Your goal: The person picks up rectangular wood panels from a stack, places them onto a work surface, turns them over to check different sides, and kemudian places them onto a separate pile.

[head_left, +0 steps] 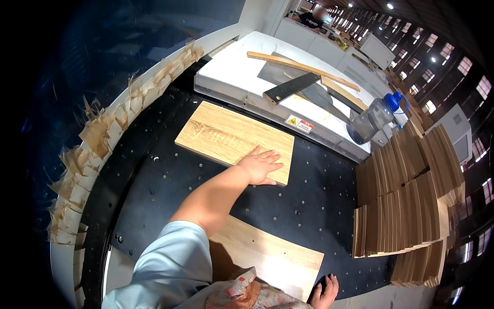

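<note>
Two wood panels (pixel 234 138) (pixel 270 260), left hand (pixel 260 166) on far one.

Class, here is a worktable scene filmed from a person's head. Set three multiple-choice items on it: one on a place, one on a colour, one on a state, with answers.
1. Where does the left hand rest?
A. on the far wood-grain panel
B. on the water bottle
C. on the stack of boards

2. What colour is the cap of the clear bottle?
A. red
B. blue
C. yellow

3. How is the left hand shaped?
A. clenched in a fist
B. pinching a screw
C. flat, fingers spread on the panel

Answers: 1 A, the palm lies on the panel's near right corner on the black table. 2 B, the cap on the bottle on the white machine is blue. 3 C, the hand presses open on the surface, grasping nothing. The right hand sits at the lower edge beside the nearer panel.
</note>
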`<state>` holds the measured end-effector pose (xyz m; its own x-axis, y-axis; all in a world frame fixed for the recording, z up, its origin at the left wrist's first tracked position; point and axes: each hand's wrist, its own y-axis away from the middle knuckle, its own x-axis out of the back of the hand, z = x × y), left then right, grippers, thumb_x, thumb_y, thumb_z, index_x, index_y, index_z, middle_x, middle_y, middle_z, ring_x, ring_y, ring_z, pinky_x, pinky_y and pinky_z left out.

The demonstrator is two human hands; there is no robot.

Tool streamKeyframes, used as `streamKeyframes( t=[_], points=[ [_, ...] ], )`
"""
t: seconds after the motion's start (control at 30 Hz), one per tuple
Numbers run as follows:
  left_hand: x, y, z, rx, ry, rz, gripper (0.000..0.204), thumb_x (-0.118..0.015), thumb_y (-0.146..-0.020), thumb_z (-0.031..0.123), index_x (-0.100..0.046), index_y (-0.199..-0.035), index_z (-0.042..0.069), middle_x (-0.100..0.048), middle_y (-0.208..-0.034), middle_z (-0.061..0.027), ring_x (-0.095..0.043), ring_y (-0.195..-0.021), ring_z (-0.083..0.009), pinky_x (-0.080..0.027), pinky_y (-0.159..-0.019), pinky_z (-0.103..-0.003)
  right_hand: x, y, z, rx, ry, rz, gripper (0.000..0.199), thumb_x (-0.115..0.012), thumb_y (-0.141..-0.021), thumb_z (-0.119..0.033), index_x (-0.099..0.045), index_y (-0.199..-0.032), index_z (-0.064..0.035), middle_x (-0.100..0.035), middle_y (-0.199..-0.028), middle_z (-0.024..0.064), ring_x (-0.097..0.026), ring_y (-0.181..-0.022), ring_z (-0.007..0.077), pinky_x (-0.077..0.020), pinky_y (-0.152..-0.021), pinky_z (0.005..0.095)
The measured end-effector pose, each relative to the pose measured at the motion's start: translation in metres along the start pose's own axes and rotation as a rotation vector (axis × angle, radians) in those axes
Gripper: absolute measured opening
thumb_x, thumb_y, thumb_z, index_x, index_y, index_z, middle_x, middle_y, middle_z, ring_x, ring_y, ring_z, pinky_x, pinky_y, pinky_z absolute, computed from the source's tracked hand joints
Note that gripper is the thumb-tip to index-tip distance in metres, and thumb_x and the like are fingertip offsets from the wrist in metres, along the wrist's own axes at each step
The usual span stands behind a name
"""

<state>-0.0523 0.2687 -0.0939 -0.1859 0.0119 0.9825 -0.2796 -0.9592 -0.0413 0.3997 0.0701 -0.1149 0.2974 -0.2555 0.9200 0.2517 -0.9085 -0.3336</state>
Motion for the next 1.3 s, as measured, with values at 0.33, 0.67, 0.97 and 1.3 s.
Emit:
streamKeyframes(
  t=[0.33, 0.67, 0.97, 1.3],
  points=[
    [0.017, -0.002, 0.024, 0.266, -0.014, -0.106, 0.064, -0.055, -0.085, 0.048, -0.034, -0.140, 0.022, -0.023, -0.150, -0.0107, -0.015, -0.140, -0.0273, -0.010, -0.108, -0.062, -0.002, -0.001, 0.002, 0.077, 0.003, 0.073, 0.033, -0.055, -0.085, -0.016, -0.058, -0.113, 0.0016, -0.056, -0.119, 0.0210, -0.049, -0.113, 0.0402, -0.0366, -0.099, 0.0473],
    [0.002, -0.006, 0.023, 0.386, 0.067, 0.006, 0.060, -0.044, -0.088, 0.055, -0.032, -0.141, 0.029, -0.013, -0.152, -0.0131, -0.005, -0.141, -0.0344, 0.001, -0.104, -0.068, 0.000, -0.003, 0.006, 0.093, 0.000, 0.020, 0.034, -0.053, -0.086, -0.017, -0.056, -0.115, 0.0022, -0.054, -0.120, 0.0228, -0.047, -0.113, 0.0422, -0.0351, -0.099, 0.0489],
    [0.012, 0.015, -0.037, 0.708, -0.008, 0.091, 0.059, -0.041, -0.091, 0.048, -0.027, -0.143, 0.024, -0.014, -0.152, -0.0122, -0.001, -0.141, -0.0348, 0.000, -0.101, -0.072, 0.003, 0.000, 0.001, 0.055, -0.027, 0.010, 0.035, -0.053, -0.086, -0.017, -0.055, -0.116, 0.0019, -0.053, -0.122, 0.0230, -0.047, -0.114, 0.0424, -0.0352, -0.100, 0.0487],
    [0.020, 0.016, -0.032, 0.850, 0.114, 0.071, 0.075, -0.051, -0.084, 0.051, -0.022, -0.145, 0.020, -0.008, -0.153, -0.0108, 0.003, -0.140, -0.0366, -0.006, -0.097, -0.077, 0.002, 0.002, -0.007, -0.020, -0.039, 0.019, 0.034, -0.053, -0.088, -0.015, -0.054, -0.119, 0.0002, -0.050, -0.125, 0.0211, -0.044, -0.119, 0.0388, -0.0321, -0.103, 0.0458]
  ],
)
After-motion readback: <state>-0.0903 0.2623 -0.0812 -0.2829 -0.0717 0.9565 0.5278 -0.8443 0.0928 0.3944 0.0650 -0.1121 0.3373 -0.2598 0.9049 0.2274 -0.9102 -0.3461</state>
